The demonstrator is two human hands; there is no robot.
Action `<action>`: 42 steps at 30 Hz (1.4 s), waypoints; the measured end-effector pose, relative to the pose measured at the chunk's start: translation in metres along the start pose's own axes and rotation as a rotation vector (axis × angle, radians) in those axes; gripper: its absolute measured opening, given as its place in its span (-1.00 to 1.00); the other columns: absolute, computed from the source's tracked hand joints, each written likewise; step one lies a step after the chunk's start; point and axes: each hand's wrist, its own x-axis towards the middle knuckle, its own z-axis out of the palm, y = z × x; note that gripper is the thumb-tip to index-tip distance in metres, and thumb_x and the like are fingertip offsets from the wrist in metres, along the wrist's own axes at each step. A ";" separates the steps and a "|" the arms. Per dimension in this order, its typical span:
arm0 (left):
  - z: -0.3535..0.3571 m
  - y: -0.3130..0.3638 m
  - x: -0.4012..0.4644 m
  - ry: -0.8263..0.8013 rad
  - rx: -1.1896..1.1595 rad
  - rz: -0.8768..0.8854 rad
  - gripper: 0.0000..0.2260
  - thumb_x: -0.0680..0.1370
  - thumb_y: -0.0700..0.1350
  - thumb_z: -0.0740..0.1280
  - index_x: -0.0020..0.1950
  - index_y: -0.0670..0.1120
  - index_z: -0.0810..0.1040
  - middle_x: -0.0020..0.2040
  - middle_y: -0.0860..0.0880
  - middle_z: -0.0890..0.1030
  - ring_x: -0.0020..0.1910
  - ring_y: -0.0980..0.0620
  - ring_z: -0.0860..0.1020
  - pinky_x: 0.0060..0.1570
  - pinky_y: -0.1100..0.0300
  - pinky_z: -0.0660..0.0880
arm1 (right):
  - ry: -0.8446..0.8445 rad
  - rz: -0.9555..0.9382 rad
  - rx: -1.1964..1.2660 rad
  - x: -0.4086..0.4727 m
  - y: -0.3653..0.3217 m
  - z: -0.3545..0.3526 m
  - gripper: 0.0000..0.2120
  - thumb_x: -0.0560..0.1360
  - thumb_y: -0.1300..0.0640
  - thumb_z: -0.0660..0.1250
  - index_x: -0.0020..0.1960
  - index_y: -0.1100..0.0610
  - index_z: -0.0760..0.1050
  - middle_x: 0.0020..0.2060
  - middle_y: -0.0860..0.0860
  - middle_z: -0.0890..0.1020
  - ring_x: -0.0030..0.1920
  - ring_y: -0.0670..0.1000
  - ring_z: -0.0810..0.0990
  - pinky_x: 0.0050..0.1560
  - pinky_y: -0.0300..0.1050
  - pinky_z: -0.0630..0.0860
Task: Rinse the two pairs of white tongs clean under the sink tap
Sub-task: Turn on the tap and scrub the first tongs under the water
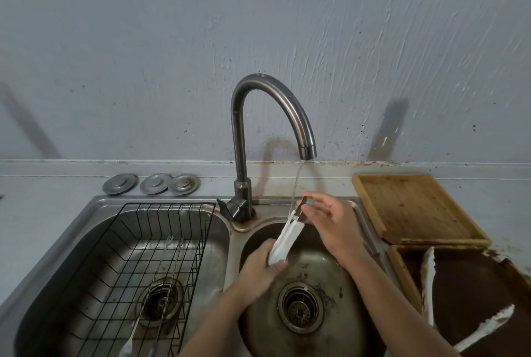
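Left grip (260, 267) clamping tongs (286, 239) low end; long axis tilting up-right into stream (296, 184); right grip (327, 218) pinching top end.

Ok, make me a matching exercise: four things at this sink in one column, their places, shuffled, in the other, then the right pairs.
Things:
1. tongs in hand
2. dirty tongs
3. wire rack
4. three metal lids

Places:
A. on the counter behind the left basin
B. under the running tap, over the right basin
C. in the left basin
D. in the stained wooden tray on the right

Pairs: 1-B, 2-D, 3-C, 4-A
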 end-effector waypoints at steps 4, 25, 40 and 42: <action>0.008 0.001 -0.002 -0.117 -0.231 -0.058 -0.78 0.55 -0.17 0.28 0.17 0.01 0.41 -0.06 0.02 0.54 -0.15 0.11 0.52 -0.24 0.31 0.50 | -0.008 0.008 0.029 0.004 -0.007 0.008 -0.76 0.45 0.21 0.39 0.12 0.12 0.56 -0.10 0.00 0.69 -0.14 -0.17 0.67 -0.18 -0.38 0.56; -0.043 0.016 -0.001 -0.185 -0.079 0.032 -0.71 0.57 -0.14 0.26 0.28 0.03 0.38 -0.11 0.04 0.60 -0.25 0.26 0.54 -0.28 0.40 0.46 | -0.231 -0.627 -1.264 0.015 -0.027 0.000 -0.63 0.53 -0.12 0.11 0.02 0.09 0.57 -0.05 0.02 0.64 0.01 0.04 0.56 0.19 0.07 0.41; -0.077 0.044 0.001 0.396 0.241 0.329 -0.70 0.45 -0.14 0.41 0.14 0.07 0.49 0.05 0.19 0.47 0.05 0.41 0.42 0.03 0.57 0.34 | -0.446 0.310 -0.416 -0.012 0.023 0.032 -0.41 0.51 -0.33 -0.11 -0.24 0.09 0.47 -0.48 -0.06 0.48 -0.53 -0.11 0.42 -0.45 -0.23 0.39; -0.079 0.040 0.007 0.679 0.181 0.333 -0.63 0.45 -0.19 0.41 0.21 0.03 0.42 0.12 0.13 0.43 0.09 0.40 0.37 0.15 0.53 0.28 | -0.347 0.599 0.002 -0.009 0.024 0.037 -0.38 0.53 -0.31 -0.10 -0.28 0.14 0.47 -0.53 -0.03 0.47 -0.58 -0.07 0.38 -0.53 -0.22 0.36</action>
